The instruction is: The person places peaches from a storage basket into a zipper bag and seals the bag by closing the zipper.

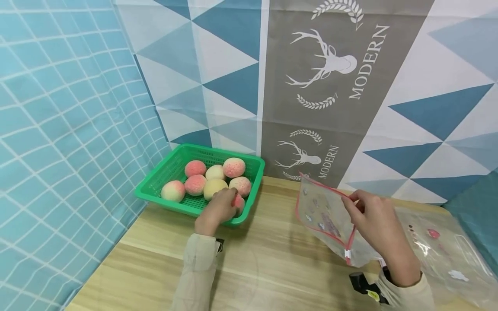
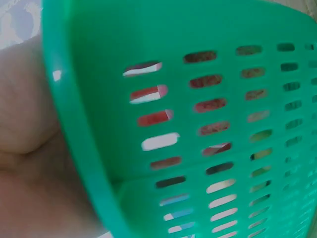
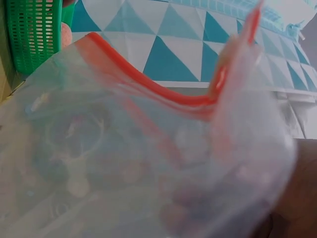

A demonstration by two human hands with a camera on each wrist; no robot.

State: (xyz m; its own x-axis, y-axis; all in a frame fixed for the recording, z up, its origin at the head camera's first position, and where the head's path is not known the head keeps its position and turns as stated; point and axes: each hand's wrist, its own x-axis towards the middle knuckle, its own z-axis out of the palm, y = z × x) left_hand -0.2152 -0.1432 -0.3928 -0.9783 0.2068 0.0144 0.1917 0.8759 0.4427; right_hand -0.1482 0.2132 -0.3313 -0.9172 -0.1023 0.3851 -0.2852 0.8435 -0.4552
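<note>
On the wooden table, a bare stretch is left between the basket and the raised bag, and more bare wood is seen in front of the basket. To the left, the table is bounded by a blue gridded cloth; at the back, its edge is met by a patterned backdrop.

By the left hand, the basket's front right corner is reached into from above, and a red fruit lying there is touched by the fingers. Whether it is gripped cannot be told, as the fingertips are partly hidden; in the left wrist view the hand is seen just beside the rim.

By the right hand, the edge of a clear bag is pinched between thumb and finger. The bag is held tilted above the table, its red-edged mouth spread apart, with a white slider at the lower corner.

In the green basket, eight fruits in pink, red and pale yellow are visible, the red one included. Right of the right hand, clear plastic is laid flat on the table.
</note>
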